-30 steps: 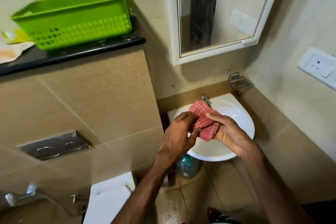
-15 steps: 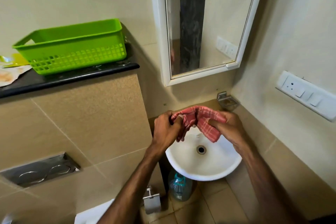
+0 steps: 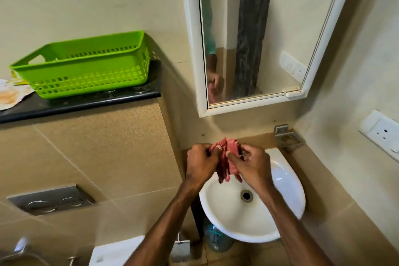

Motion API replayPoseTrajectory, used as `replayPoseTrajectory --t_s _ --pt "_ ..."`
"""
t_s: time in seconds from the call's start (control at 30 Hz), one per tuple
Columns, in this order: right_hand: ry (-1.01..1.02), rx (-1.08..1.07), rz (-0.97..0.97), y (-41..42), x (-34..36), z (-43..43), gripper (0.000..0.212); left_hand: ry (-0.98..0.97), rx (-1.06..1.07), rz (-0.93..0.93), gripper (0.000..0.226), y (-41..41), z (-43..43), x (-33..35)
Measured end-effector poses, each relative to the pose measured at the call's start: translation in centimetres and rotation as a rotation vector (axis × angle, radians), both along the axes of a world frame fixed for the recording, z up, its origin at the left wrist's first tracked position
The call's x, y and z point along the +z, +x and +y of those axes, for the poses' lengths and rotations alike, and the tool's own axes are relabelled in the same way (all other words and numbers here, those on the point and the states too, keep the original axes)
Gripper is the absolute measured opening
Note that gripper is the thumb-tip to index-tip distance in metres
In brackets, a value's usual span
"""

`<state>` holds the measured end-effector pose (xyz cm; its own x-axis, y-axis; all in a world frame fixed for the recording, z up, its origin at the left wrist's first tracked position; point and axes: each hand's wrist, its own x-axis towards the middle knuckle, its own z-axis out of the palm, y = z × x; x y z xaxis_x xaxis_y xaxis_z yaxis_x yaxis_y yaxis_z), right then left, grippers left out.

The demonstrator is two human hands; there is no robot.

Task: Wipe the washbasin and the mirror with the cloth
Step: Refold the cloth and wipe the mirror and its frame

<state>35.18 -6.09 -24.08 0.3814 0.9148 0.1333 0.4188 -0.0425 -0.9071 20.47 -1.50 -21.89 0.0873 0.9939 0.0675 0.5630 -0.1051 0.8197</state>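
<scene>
Bunched red cloth (image 3: 228, 157) gripped at both ends, left grip (image 3: 201, 163) and right grip (image 3: 251, 167) curled tight on it, over the back rim of the white washbasin (image 3: 280, 218); drain (image 3: 246, 195) below the right grip; mirror (image 3: 291, 28) above both; green basket (image 3: 90, 73) on the dark desk (image 3: 86, 102), well left of the left grip

Two hands are counted, a left hand (image 3: 201, 163) and a right hand (image 3: 252, 165), with one cloth (image 3: 230, 149) between them. One washbasin (image 3: 287, 201) and one mirror (image 3: 291, 28) are seen. One green basket (image 3: 90, 75) is counted on the single far-left counter (image 3: 86, 103), along with one flush plate (image 3: 50, 200), one metal soap holder (image 3: 288, 137), one wall socket (image 3: 382, 131) and one bottle (image 3: 217, 239).
</scene>
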Motion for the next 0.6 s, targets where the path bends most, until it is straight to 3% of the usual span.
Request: replayPoseTrajectory --t_s 0.13,0.27,0.33,0.4,0.5,0.6 --pt "0.013 0.102 0.089 -0.7 1.0 0.6 0.026 0.054 -0.04 0.028 0.043 1.0 0.1 2.3" --pt "-0.024 0.218 0.15 0.8 2.1 1.3 0.068 0.078 -0.038 -0.104 0.052 1.9 0.2 5.6" --pt "-0.006 0.28 0.217 1.4 3.8 2.0 0.076 0.154 -0.04 -0.102 0.058 2.6 0.4 8.1" --pt "0.041 0.292 0.294 2.3 6.2 2.8 0.064 0.249 -0.063 -0.057 0.061 3.2 0.8 10.4" --pt "0.183 0.145 0.321 3.6 10.8 4.6 0.036 0.387 -0.133 -0.067 0.06 3.5 2.7 14.2" --pt "0.343 0.07 0.347 4.3 15.5 6.5 0.028 0.529 -0.164 -0.071 0.049 3.5 4.9 18.5"
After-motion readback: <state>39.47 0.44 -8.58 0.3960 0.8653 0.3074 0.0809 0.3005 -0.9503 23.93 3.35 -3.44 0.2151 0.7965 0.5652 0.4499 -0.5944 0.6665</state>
